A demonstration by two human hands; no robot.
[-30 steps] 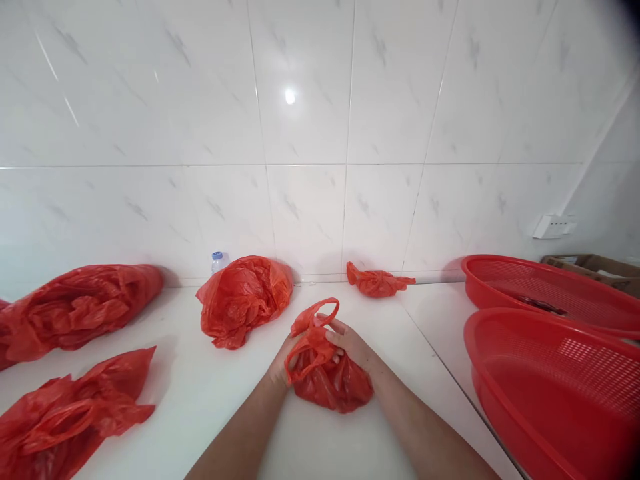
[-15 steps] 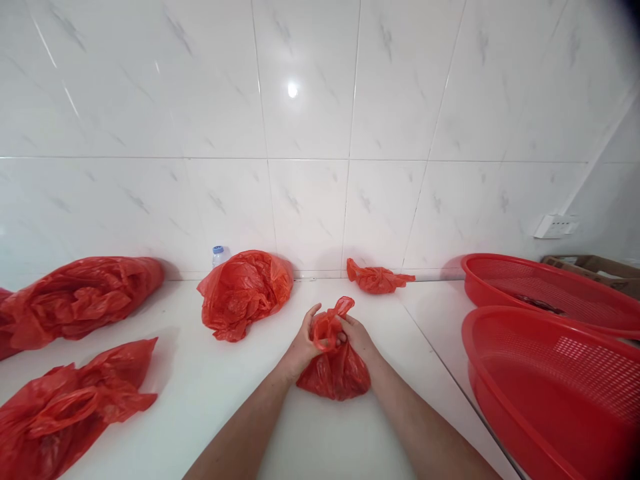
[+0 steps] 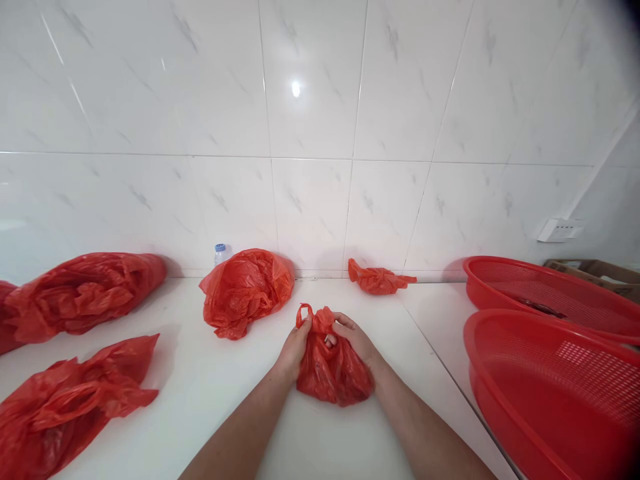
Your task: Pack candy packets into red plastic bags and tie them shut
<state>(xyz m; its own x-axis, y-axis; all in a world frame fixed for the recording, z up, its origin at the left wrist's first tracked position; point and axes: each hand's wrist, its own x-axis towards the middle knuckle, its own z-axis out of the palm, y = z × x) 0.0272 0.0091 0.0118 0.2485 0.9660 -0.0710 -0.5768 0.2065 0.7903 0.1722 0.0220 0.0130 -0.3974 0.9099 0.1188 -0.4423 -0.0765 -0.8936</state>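
A red plastic bag point(image 3: 334, 380) with a rounded, filled bottom rests on the white table in front of me. Its contents are hidden by the film. My left hand point(image 3: 296, 345) is closed on the left side of the bag's top, and a handle loop sticks up beside the thumb. On the other side my right hand point(image 3: 354, 339) grips the gathered top, with a fingertip showing through the bag's handle opening. Behind my hands, by the wall, lies a small tied red bag point(image 3: 380, 279).
Crumpled red bags point(image 3: 247, 293) lie at the back left, with a blue-capped bottle point(image 3: 220, 253) behind. More red bags point(image 3: 80, 400) lie on the left. Two red perforated baskets point(image 3: 477, 373) stand at right, near a cardboard box point(image 3: 600, 277) and a wall socket point(image 3: 561, 230).
My hands have shifted their hold on the bag's top. The handle loop that stood on the right is now gathered down, and one stands up at the left.
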